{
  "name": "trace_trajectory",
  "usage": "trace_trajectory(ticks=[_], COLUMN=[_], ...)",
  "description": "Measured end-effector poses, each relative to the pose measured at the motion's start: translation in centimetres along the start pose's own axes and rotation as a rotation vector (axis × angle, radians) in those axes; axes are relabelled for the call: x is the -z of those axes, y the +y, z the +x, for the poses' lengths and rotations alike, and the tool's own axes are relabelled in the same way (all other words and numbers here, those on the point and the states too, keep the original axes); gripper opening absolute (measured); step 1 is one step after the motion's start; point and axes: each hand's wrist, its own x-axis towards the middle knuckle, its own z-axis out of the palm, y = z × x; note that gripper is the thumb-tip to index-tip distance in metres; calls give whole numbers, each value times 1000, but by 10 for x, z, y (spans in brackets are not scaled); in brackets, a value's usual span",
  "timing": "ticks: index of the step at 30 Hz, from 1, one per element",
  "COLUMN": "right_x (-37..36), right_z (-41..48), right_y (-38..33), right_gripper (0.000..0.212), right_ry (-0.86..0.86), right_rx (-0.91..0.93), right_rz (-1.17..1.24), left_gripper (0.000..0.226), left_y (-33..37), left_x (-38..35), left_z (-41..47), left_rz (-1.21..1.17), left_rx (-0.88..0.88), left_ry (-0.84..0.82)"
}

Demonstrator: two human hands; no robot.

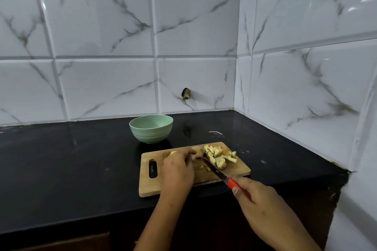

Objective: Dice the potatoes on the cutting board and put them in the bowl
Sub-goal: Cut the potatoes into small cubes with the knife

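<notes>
A wooden cutting board [157, 184] lies on the black counter. A pile of diced potato [219, 156] sits on its far right part. My left hand [179, 166] holds down a piece of potato [173, 153] near the board's middle, fingers curled over it. My right hand [261, 199] grips the red handle of a knife [214, 168]; the blade points up-left and its tip meets the potato under my left fingers. A pale green bowl [151, 128] stands behind the board; nothing shows in the part of its inside that I can see.
The black counter [71, 169] runs left and ends at white marble-look tiled walls behind and on the right. A small dark fitting [186, 93] sticks out of the back wall. The counter's front edge lies just below the board.
</notes>
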Motion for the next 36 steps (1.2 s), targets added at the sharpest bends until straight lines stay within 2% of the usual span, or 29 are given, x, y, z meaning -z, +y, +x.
trace_trajectory(ticks=[3, 5, 9, 13, 16, 21, 27, 33, 36], right_x=[-3, -5, -1, -3, -10, -11, -9, -8, -6], right_z=[-1, 0, 10, 9, 4, 6, 3, 2, 2], right_y=[-6, -9, -5, -5, -11, -11, -11, -10, -9], right_gripper=[35, 34, 33, 37, 40, 41, 37, 37, 37], right_ry=[-35, -48, 47, 78, 29, 5, 21, 10, 0], right_rx=[19, 29, 7, 38, 57, 34, 54, 41, 33], right_rz=[-33, -77, -176, -145, -108, -118, -53, -30, -19], left_gripper=[27, 33, 30, 31, 27, 10, 5, 6, 9], left_y=[-6, -16, -36, -39, -38, -41, -38, -35, -31], left_x=[11, 21, 33, 27, 25, 26, 29, 33, 35], left_z=[1, 5, 20, 24, 21, 21, 15, 13, 11], left_rz=[-134, -52, 312, 381, 419, 406, 343, 258, 191], left_rx=[63, 53, 11, -64, -87, -100, -108, -72, -117], left_ry=[115, 148, 7, -146, -94, -45, 8, -44, -144])
